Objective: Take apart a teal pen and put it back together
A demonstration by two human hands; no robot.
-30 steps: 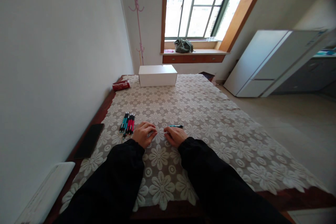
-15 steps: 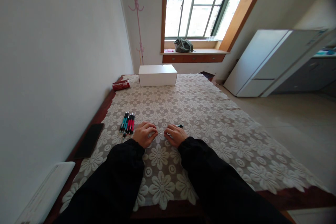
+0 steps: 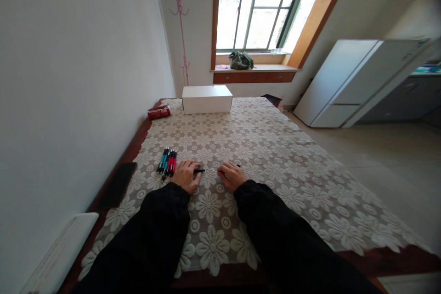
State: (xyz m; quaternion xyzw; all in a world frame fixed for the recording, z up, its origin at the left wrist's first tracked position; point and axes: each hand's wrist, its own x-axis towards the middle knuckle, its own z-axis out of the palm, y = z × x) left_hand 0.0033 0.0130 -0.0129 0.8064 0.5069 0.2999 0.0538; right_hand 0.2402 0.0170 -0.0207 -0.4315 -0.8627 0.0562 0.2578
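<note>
My left hand (image 3: 186,176) is closed around a black pen part (image 3: 199,171) that pokes out toward the right past my fingertips. From its tip a thin pale rod (image 3: 211,170), perhaps a refill, reaches across the gap. At that rod's far end my right hand (image 3: 232,176) is closed in a pinch; what lies between its fingertips is too small to make out clearly. Just beyond the right hand a small dark piece (image 3: 238,165) shows, mostly hidden by the knuckles. Several teal and red pens (image 3: 167,162) lie side by side left of my left hand.
A dark flat device (image 3: 117,184) lies at the table's left edge, by the wall. Farther back are a red packet (image 3: 159,112) and a white box (image 3: 207,100). A floral lace cloth (image 3: 262,142) covers the table. A white case-like object (image 3: 62,252) is at lower left.
My hands have moved slightly apart. The black pen part now shows beyond my left fingertips, and more of the thin rod is visible between the hands. The pens and box stay put.
</note>
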